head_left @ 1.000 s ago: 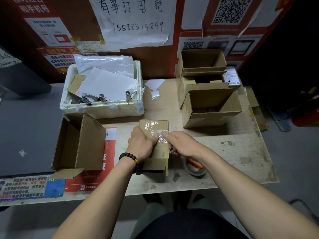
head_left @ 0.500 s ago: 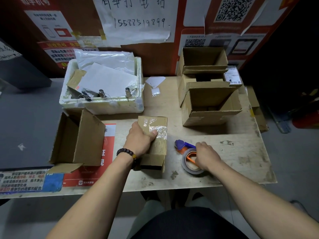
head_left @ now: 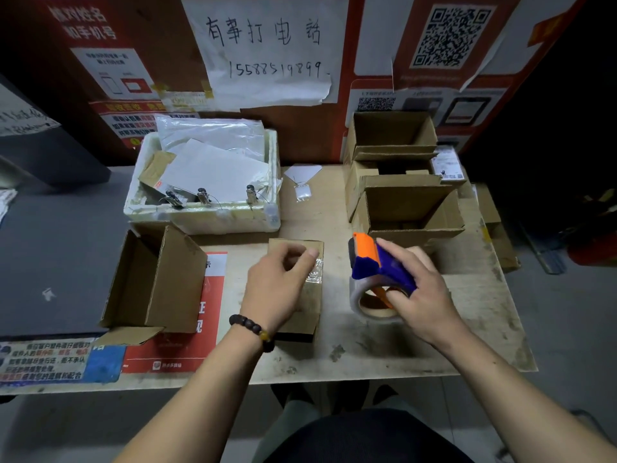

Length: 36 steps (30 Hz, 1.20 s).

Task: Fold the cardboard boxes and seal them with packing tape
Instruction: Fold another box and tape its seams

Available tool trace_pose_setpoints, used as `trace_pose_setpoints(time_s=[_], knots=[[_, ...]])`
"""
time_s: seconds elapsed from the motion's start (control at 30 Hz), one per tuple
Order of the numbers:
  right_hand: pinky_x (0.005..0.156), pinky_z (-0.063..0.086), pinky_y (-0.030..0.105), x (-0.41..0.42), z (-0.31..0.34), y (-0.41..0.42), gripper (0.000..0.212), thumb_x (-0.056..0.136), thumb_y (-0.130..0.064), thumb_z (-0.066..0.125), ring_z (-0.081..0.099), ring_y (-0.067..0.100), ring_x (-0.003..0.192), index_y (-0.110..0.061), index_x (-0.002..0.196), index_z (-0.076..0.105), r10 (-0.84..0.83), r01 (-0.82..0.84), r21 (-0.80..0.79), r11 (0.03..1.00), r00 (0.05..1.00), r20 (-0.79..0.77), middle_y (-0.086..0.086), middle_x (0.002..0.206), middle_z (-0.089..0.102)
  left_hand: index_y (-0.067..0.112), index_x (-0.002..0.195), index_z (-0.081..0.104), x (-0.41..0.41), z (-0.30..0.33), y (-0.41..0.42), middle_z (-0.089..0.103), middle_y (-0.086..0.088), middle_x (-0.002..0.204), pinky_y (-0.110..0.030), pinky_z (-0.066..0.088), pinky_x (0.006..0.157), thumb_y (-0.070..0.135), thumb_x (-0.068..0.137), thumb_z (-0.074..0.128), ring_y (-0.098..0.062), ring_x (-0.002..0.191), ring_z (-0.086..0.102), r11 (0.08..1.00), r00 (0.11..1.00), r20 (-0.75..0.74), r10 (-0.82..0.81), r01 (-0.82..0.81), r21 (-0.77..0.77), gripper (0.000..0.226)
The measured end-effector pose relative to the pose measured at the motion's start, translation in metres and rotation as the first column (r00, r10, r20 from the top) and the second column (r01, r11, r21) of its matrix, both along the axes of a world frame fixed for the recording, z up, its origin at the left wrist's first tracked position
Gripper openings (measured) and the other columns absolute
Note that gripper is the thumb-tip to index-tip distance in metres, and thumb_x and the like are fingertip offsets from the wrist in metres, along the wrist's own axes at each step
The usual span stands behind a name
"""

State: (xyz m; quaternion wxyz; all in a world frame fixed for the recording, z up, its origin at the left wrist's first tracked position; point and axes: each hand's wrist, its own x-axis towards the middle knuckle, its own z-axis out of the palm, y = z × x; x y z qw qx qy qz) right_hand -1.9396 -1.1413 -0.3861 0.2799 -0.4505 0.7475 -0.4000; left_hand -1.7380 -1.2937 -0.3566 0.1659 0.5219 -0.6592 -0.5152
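A small folded cardboard box [head_left: 312, 297] with clear tape across its top stands in the middle of the table. My left hand [head_left: 278, 285] rests on top of it, fingers loosely curled over the taped seam. To its right my right hand [head_left: 420, 292] grips a blue and orange tape dispenser [head_left: 375, 262] with a roll of clear packing tape [head_left: 364, 304], lifted just above the table and beside the box.
An open cardboard box [head_left: 157, 282] lies on its side at the left. Three open boxes [head_left: 407, 212] are stacked at the back right. A white foam tray [head_left: 207, 218] with papers and clips sits at the back. The table's front edge [head_left: 300, 379] is near me.
My right hand left the box's tape, reached right to the dispenser lying on the table, and now holds it lifted. My left hand stays on the box.
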Motion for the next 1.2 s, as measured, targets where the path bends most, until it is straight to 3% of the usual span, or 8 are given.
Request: trace_pose_setpoints(time_s=[0.07,0.17,0.37,0.53,0.9,1.03,1.1,1.2], knots=[[0.086,0.049,0.020,-0.001,0.008,0.001,0.100,0.075,0.011,0.070,0.050,0.004,0.109,-0.054,0.147,0.043,0.043,-0.045,-0.021,0.999,0.995,-0.095,-0.020,0.119,0.044,0.018,0.104,0.075,-0.004,0.013,0.008,0.080,-0.001,0.096,-0.039,0.060,0.084,0.052,0.095,0.065,-0.022,0.098,0.075,0.935,0.984,-0.171,0.042,0.022,0.355,0.037],[0.086,0.046,0.017,-0.002,0.014,0.000,0.097,0.071,0.009,0.070,0.046,0.004,0.106,-0.039,0.152,0.044,0.137,-0.170,-0.068,0.983,0.929,-0.343,-0.008,0.121,0.042,0.007,0.110,0.076,-0.006,0.023,0.016,0.079,0.000,0.086,-0.026,0.052,0.072,0.051,0.097,0.060,-0.018,0.088,0.075,0.859,0.952,-0.303,0.053,0.112,0.500,0.048],[0.076,0.053,0.038,0.002,0.011,-0.005,0.097,0.070,0.003,0.083,0.047,0.023,0.105,-0.026,0.152,0.041,0.159,-0.298,-0.103,0.949,0.735,-0.659,0.009,0.122,0.043,0.030,0.089,0.073,-0.001,0.027,0.027,0.067,0.019,0.073,-0.013,0.041,0.066,0.046,0.103,0.055,0.004,0.071,0.058,0.981,0.984,-0.015,-0.178,0.177,-0.080,0.027],[0.078,0.055,0.038,0.004,0.011,-0.005,0.098,0.071,0.003,0.084,0.046,0.020,0.107,-0.027,0.153,0.039,0.162,-0.298,-0.131,0.945,0.778,-0.607,0.008,0.124,0.041,0.017,0.068,0.073,-0.002,0.027,0.025,0.067,0.005,0.064,-0.029,0.048,0.067,0.032,0.100,0.066,-0.005,0.062,0.058,0.975,0.966,-0.234,0.108,-0.057,0.215,0.036],[0.074,0.047,0.043,-0.037,0.003,0.023,0.101,0.073,0.004,0.080,0.051,0.032,0.094,-0.030,0.156,0.035,0.134,-0.217,0.011,0.976,0.562,-0.816,0.018,0.111,0.052,0.017,0.081,0.076,0.017,0.039,-0.003,0.077,0.012,0.072,-0.025,0.055,0.083,0.027,0.099,0.066,0.000,0.071,0.072,0.992,0.997,-0.008,0.083,-0.084,-0.095,0.023],[0.069,0.041,0.040,0.000,-0.004,0.007,0.080,0.083,-0.015,0.077,0.050,0.032,0.085,-0.028,0.155,0.043,0.195,-0.111,0.162,0.980,0.440,-0.877,0.014,0.102,0.050,0.018,0.077,0.071,-0.013,0.040,0.030,0.067,-0.001,0.060,-0.031,0.049,0.059,0.019,0.091,0.071,-0.027,0.060,0.065,0.678,0.950,0.266,-0.160,0.302,-0.670,0.014],[0.078,0.040,0.039,0.006,-0.021,-0.004,0.072,0.093,-0.029,0.068,0.048,0.027,0.096,-0.036,0.156,0.036,0.328,0.040,0.398,0.917,0.495,-0.805,0.008,0.108,0.046,0.019,0.077,0.068,-0.026,0.042,0.038,0.061,-0.002,0.058,-0.033,0.045,0.059,0.030,0.096,0.057,-0.028,0.057,0.059,0.583,0.916,0.359,-0.179,0.392,-0.711,0.025],[0.089,0.041,0.031,-0.012,-0.064,-0.009,0.066,0.096,-0.019,0.062,0.046,0.021,0.108,-0.044,0.153,0.040,0.254,0.042,0.595,0.803,0.878,-0.405,0.000,0.113,0.040,0.024,0.088,0.072,-0.025,0.056,0.029,0.074,0.009,0.073,-0.034,0.051,0.071,0.040,0.103,0.051,-0.018,0.072,0.069,0.749,0.943,0.284,-0.174,0.314,-0.584,0.031]])
